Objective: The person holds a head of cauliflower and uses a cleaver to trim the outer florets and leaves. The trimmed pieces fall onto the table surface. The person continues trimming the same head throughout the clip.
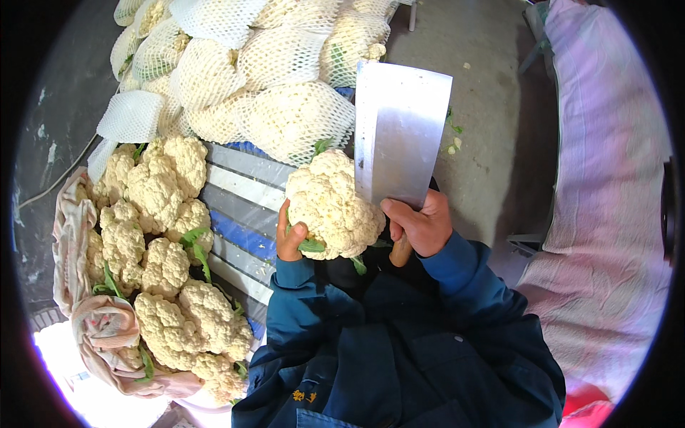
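My left hand (291,235) grips a whole cauliflower head (334,206) from its left and lower side, with a few green leaves showing at its edges. In my right hand (425,222) is a cleaver (401,134), held by its wooden handle (400,253) with the thumb against the base of the blade. The broad steel blade points away from me and covers part of the cauliflower's right edge. Whether the blade touches the cauliflower I cannot tell. The stem side of the head is hidden.
Several cauliflowers in white foam net sleeves (299,117) are piled at the far side of the striped surface (241,208). Bare cauliflowers (160,187) lie to the left, edged by a cloth (72,241). A cloth-covered surface (604,134) stands right, across the concrete floor (476,80).
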A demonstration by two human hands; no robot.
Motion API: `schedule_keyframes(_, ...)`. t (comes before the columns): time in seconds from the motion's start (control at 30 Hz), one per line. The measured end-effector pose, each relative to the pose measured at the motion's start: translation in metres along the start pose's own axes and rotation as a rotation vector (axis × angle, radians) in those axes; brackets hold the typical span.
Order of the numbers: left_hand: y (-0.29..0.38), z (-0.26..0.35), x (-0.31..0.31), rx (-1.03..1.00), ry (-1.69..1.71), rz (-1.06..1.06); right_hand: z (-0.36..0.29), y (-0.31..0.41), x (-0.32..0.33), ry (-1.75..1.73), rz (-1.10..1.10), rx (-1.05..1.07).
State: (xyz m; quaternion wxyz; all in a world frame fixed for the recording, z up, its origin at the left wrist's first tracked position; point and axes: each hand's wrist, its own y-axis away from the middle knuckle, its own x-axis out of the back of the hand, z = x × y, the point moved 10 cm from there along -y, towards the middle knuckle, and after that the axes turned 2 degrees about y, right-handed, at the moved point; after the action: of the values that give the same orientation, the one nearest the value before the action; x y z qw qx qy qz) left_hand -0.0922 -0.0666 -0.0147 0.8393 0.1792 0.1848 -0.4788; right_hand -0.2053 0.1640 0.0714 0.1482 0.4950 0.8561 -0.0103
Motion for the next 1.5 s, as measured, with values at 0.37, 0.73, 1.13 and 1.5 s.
schedule_keyframes(0.37, 0.000, 0.000, -0.001, -0.008, -0.003, -0.023, 0.006, -0.002, -0.004, -0.033, -0.033, -0.011)
schedule_keyframes(0.73, 0.000, -0.003, 0.005, -0.007, -0.012, -0.011, 0.005, -0.001, -0.010, 0.013, -0.081, 0.029)
schedule_keyframes(1.13, -0.001, 0.004, -0.005, -0.021, -0.050, -0.047, 0.000, -0.001, -0.017, 0.087, -0.117, 0.094)
schedule_keyframes(1.5, 0.000, -0.002, 0.000, -0.006, 0.015, -0.017, 0.029, -0.010, -0.008, -0.176, -0.111, -0.159)
